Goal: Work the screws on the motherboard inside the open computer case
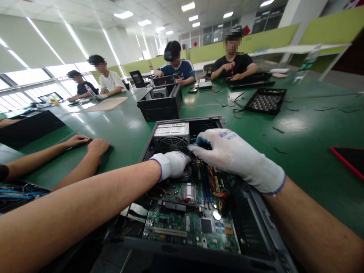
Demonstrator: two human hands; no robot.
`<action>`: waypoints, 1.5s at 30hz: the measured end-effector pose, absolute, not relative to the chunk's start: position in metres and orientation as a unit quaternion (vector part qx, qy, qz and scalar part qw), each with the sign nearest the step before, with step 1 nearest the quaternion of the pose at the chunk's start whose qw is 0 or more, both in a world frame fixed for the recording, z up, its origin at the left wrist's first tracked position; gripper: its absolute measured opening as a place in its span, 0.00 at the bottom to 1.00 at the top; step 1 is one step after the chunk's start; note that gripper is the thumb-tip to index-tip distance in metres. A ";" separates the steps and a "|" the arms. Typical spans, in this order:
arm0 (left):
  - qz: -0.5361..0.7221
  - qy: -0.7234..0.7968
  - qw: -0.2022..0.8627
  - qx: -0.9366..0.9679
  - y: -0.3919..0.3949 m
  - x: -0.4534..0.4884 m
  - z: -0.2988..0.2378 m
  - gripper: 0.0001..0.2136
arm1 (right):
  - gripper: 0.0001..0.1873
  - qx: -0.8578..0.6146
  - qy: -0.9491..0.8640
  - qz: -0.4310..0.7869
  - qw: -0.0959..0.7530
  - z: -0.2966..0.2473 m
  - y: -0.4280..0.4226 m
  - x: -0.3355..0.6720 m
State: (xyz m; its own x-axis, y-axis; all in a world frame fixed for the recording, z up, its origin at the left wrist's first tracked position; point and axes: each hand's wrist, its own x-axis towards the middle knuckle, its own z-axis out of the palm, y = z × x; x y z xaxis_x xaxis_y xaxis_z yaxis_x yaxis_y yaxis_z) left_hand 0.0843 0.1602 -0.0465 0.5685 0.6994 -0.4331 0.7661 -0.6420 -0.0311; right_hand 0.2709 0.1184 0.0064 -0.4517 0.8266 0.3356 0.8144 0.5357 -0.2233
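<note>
An open black computer case point(256, 227) lies on the green table in front of me, its green motherboard point(193, 223) exposed. A grey power supply with a round fan grille point(172, 138) sits at the far end of the case. My left hand point(170, 165), in a white glove, is curled closed and rests inside the case just below the fan. My right hand point(227, 151), also gloved, is closed around a blue-handled tool point(203, 143), probably a screwdriver, held over the case beside the power supply. The tool's tip is hidden.
A co-worker's bare forearms and hands point(85, 146) rest on the table at my left. A second open case point(162, 102) stands further back, a black tray point(265, 100) to the right. A red-edged object point(348, 159) lies at the far right. Several people sit working across the table.
</note>
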 end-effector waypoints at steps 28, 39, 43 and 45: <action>-0.220 0.414 0.069 0.881 0.156 0.085 -0.042 0.26 | 0.24 -0.488 -0.849 0.019 0.202 0.005 0.119 0.270; -0.222 0.417 0.066 0.879 0.158 0.084 -0.044 0.25 | 0.24 -0.483 -0.851 0.025 0.205 0.004 0.120 0.271; -0.221 0.417 0.062 0.880 0.157 0.085 -0.042 0.25 | 0.23 -0.484 -0.850 0.023 0.206 0.004 0.120 0.270; -0.219 0.420 0.059 0.879 0.157 0.084 -0.040 0.25 | 0.24 -0.487 -0.848 0.018 0.206 0.005 0.119 0.270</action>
State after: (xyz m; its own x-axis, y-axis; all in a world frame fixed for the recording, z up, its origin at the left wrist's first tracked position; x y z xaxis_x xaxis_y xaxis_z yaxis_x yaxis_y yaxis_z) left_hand 0.0837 0.1568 -0.0404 0.5515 0.7125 -0.4339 0.7637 -0.6404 -0.0810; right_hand 0.2704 0.1195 0.0049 -0.4404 0.8344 0.3313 0.8196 0.5243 -0.2311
